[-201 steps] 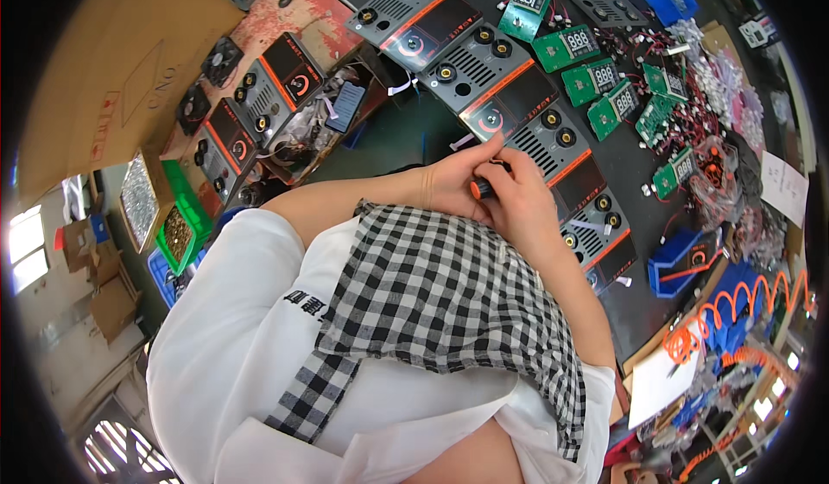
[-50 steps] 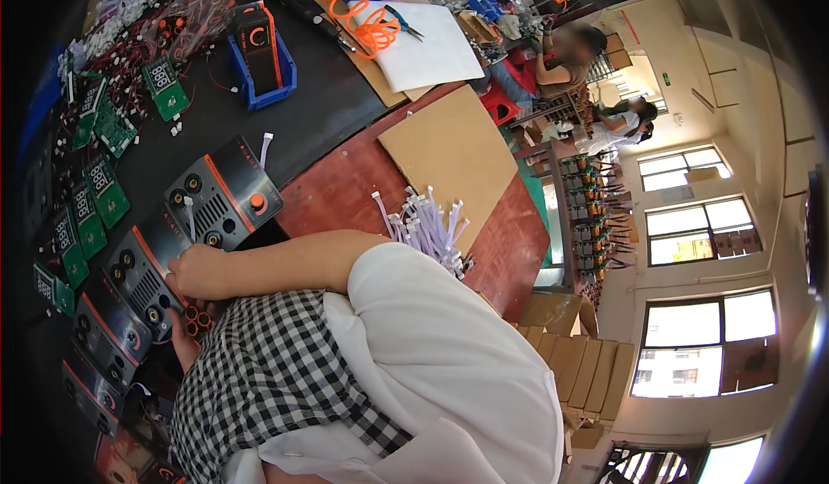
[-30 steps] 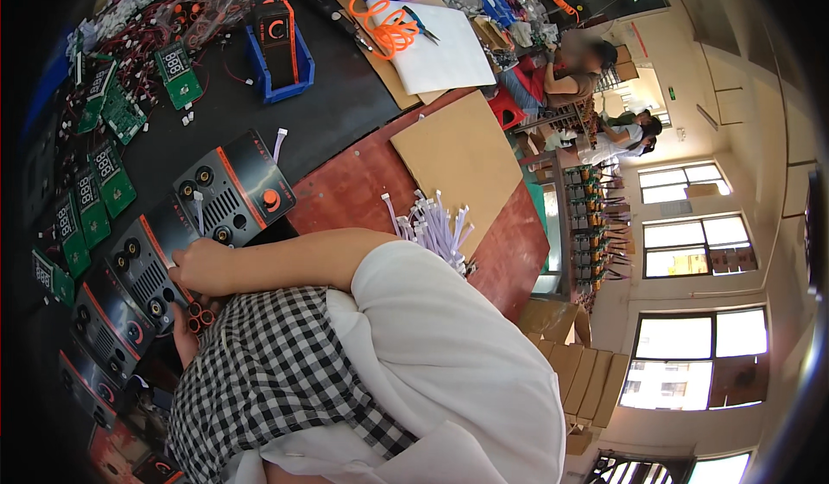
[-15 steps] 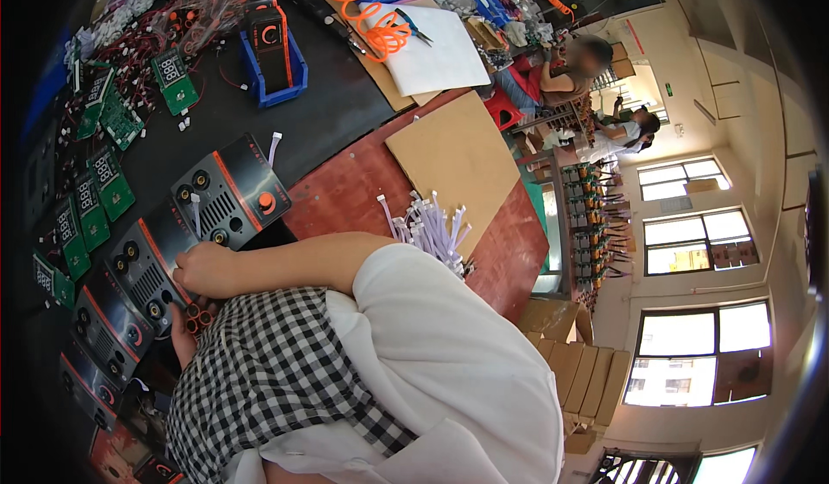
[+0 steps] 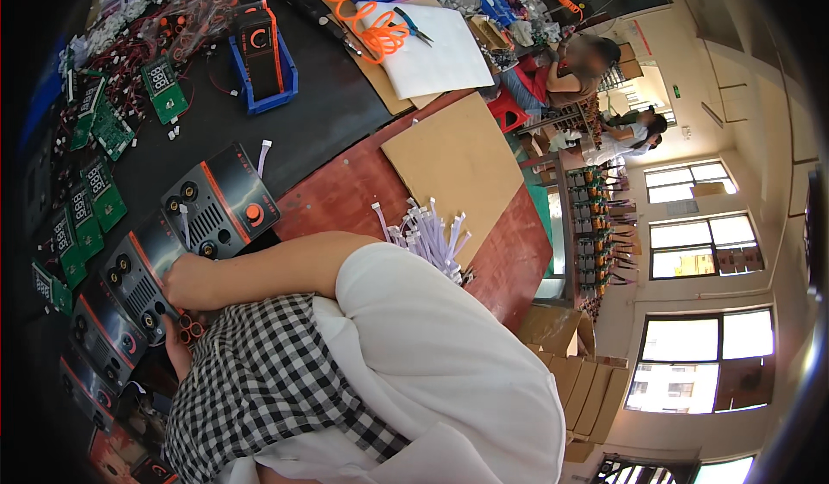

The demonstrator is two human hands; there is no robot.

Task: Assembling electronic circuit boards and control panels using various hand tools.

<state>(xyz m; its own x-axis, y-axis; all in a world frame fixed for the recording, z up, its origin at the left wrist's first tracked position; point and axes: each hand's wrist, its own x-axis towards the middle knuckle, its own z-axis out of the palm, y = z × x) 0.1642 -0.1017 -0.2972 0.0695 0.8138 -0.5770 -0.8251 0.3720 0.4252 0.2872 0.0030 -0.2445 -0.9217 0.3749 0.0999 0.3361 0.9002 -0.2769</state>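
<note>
Several dark grey control panels with orange stripes and round sockets stand in a slanting row at the left. My right hand point(image 5: 192, 282) reaches across to one panel point(image 5: 142, 291) in the row, fingers curled down against it; whatever is between the fingertips is hidden. Below it, my left hand point(image 5: 177, 347) grips the same panel's near edge, its thumb up on the face and the other fingers out of sight. Several orange rings point(image 5: 191, 329) show between that hand and my checkered apron. Beyond my right hand lies another panel point(image 5: 222, 203) with an orange knob and a short white-plugged cable point(image 5: 185, 223).
Green circuit boards point(image 5: 104, 192) with displays lie along the left. A blue bin point(image 5: 269, 100) holds another panel. Loose lilac cables point(image 5: 429, 240) lie beside a cardboard sheet point(image 5: 458, 160). Pliers point(image 5: 413, 25) rest on white sheets near a coiled orange hose point(image 5: 380, 39). Other people sit farther off.
My right hand has moved slightly left and turned, so its fingertips are now hidden. My left hand keeps its place at the panel edge. The whole view has shifted a little.
</note>
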